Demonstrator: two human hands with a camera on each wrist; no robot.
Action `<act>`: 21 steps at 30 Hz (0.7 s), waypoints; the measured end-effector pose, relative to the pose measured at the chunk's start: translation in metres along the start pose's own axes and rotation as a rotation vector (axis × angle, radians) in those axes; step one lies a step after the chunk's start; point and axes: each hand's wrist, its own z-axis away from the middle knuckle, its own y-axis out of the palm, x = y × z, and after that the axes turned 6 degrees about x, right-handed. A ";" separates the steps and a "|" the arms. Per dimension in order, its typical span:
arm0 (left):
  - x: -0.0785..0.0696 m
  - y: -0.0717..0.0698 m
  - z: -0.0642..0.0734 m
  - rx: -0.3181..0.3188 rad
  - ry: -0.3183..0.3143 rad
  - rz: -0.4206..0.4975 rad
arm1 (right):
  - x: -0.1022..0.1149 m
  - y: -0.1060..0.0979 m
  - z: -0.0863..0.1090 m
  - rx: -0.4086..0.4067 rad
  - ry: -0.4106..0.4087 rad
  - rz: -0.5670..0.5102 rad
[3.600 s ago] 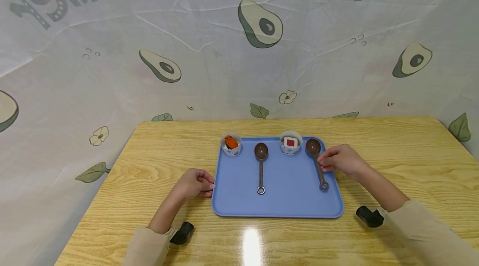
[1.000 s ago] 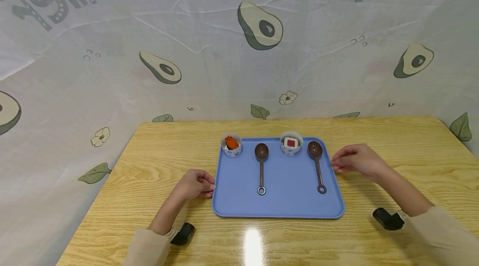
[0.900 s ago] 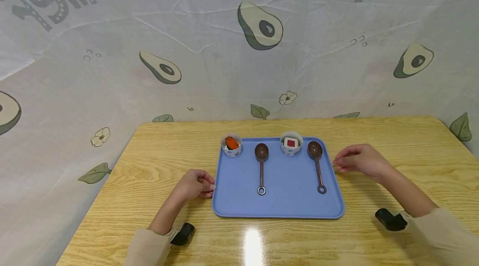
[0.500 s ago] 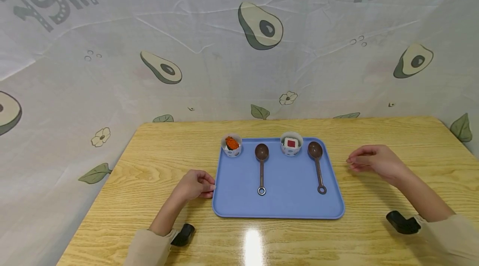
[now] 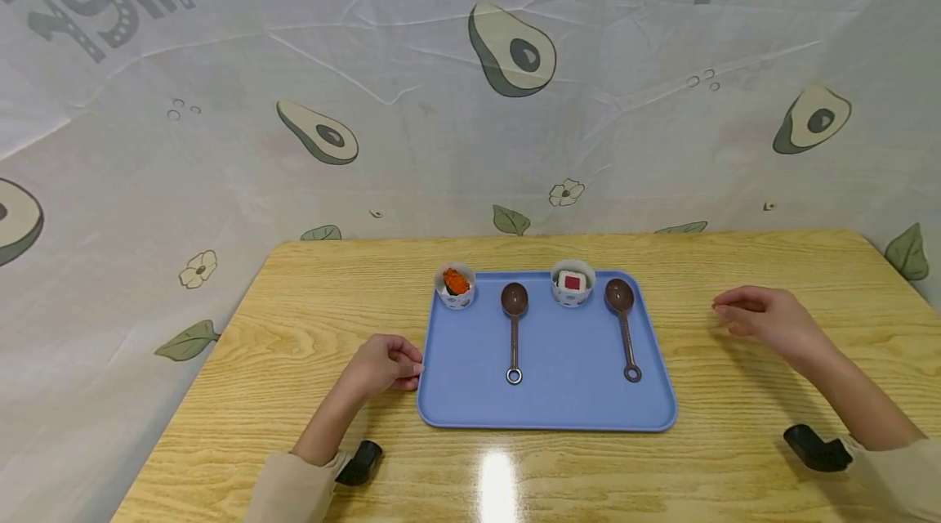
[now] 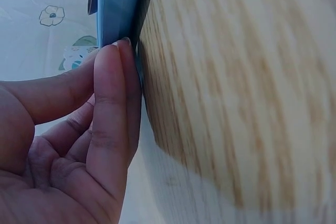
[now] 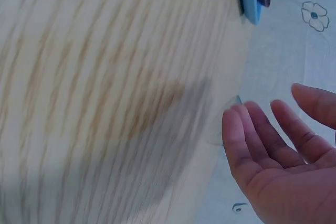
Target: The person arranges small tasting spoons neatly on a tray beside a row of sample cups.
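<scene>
A blue tray (image 5: 470, 404) lies on the table with two brown spoons on it. One spoon (image 5: 514, 300) is left of the tray's middle; the other spoon (image 5: 621, 296) is near its right side. Both bowls point away and the ringed handles point nearer. My left hand (image 5: 381, 364) pinches the tray's left edge; the left wrist view shows the fingertips (image 6: 111, 59) against its side wall. Well right of the tray, my right hand (image 5: 772, 319) hangs above the table with loosely bent fingers, holding nothing. Its fingers (image 7: 234, 129) are apart in the right wrist view.
At the tray's far edge stand two small patterned cups. The left cup (image 5: 456, 298) holds orange-topped food (image 5: 457, 281); the right cup (image 5: 573, 294) holds a white piece with a red centre (image 5: 572, 283). The wooden table (image 5: 331, 278) ends at an avocado-print cloth (image 5: 419, 172).
My right hand lets go of the right spoon and moves off to the right. That spoon's handle end now lies slightly further left. The left hand stays at the tray's edge.
</scene>
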 end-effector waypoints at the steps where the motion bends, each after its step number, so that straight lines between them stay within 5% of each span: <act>1: 0.000 0.000 0.000 -0.002 0.001 -0.003 | -0.001 0.000 0.000 -0.012 -0.008 0.053; 8: -0.001 0.001 0.001 -0.016 0.003 -0.038 | -0.022 0.001 -0.007 -0.122 -0.100 0.326; 21: 0.000 0.001 0.002 -0.040 0.017 -0.092 | -0.006 0.004 -0.002 -0.126 -0.239 0.375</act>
